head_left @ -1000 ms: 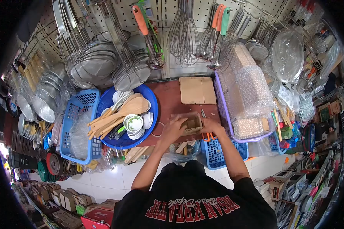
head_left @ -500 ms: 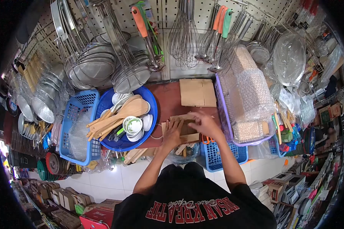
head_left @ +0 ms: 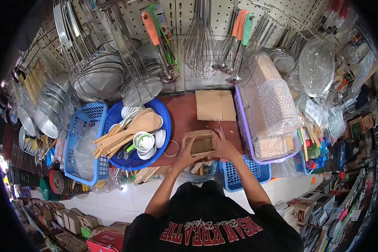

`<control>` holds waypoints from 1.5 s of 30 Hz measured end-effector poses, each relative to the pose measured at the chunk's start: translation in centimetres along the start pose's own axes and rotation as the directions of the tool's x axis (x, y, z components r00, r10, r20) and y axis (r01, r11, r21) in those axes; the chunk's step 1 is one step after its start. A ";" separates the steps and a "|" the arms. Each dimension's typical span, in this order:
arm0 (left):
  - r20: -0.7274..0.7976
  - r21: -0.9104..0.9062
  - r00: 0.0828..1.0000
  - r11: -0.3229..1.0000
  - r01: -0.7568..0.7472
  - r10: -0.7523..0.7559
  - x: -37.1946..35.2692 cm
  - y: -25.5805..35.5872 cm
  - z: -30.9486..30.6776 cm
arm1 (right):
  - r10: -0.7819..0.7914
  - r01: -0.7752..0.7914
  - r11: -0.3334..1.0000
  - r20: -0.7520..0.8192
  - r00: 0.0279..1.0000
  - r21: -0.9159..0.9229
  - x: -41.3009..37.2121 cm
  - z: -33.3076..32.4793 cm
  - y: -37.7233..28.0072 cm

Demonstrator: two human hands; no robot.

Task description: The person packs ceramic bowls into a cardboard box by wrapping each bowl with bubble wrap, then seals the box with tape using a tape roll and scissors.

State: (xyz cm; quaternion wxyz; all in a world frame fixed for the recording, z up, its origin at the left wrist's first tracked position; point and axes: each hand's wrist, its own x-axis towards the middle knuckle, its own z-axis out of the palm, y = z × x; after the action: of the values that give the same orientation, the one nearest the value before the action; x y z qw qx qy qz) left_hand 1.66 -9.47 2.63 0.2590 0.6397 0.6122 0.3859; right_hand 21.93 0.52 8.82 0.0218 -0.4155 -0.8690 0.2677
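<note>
A small brown cardboard box, its top open, sits between my two hands near the front of the red-brown table. My left hand grips its left side. On the opposite side, my right hand holds the right wall, with fingers along the upper corner. The inside of the box faces up toward me. Behind it lies a flat piece of cardboard. A thin pale ring rests on the table to the left of my left hand.
On the left stands a blue basin with wooden spatulas and small cups, beside a blue basket. A purple basket with bubble-wrapped boxes borders the right. Whisks and strainers hang behind.
The cardboard, previously lower and being folded, now stands as an open box with raised walls. My right hand has come down from above it to its right side; both hands hold it.
</note>
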 end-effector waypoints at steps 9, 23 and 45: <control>0.049 -0.018 0.996 0.997 0.075 -0.074 0.4 -2.0 0.7 | -0.048 0.048 0.950 -0.007 0.999 0.308 0.9 2.2 2.7; 0.056 0.174 0.997 0.983 0.051 -0.061 0.3 -0.8 0.2 | -0.038 0.054 0.953 -0.062 0.997 0.298 1.4 3.1 3.3; -0.435 0.298 0.900 0.946 0.130 0.013 -7.9 8.0 0.8 | -0.135 0.132 0.988 -0.028 0.990 -0.080 -2.7 -2.0 -0.1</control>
State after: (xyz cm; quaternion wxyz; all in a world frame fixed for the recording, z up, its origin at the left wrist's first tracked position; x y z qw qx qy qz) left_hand 7.35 -18.08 7.22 0.0215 0.5529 0.7277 0.4054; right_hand 24.13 -0.60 11.06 0.0381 -0.3613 -0.9042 0.2247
